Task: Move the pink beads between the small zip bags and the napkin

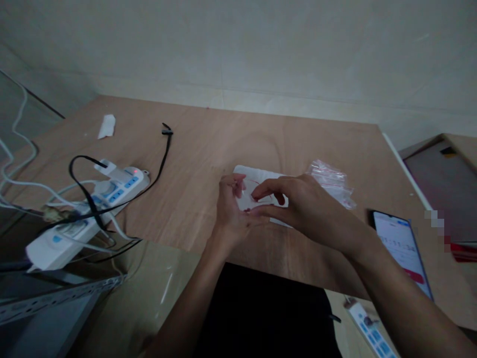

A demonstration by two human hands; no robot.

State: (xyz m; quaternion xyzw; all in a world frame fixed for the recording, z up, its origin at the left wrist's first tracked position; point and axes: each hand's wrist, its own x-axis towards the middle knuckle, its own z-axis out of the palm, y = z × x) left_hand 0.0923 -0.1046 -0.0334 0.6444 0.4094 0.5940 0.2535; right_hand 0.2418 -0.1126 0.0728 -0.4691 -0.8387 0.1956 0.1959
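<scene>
My left hand (231, 206) is raised over the front of the wooden table, its fingers curled. It seems to grip a clear zip bag (257, 181), of which mainly a thin red line shows. Close by on the right, my right hand (294, 199) is bent with thumb and forefinger brought near the left palm. Whatever lies between those fingertips is too small to make out. Under both hands lies a white rectangular sheet or pad (261, 173), partly covered by them. A pile of clear zip bags (331, 183) with red lines lies just beyond my right hand.
At right, a phone (402, 248) shows a running timer. A white power strip (122, 186) with plugs and tangled cables occupies the left edge. A black cable (167, 149) and a white paper scrap (107, 126) lie farther back. Another power strip (370, 330) is below the table.
</scene>
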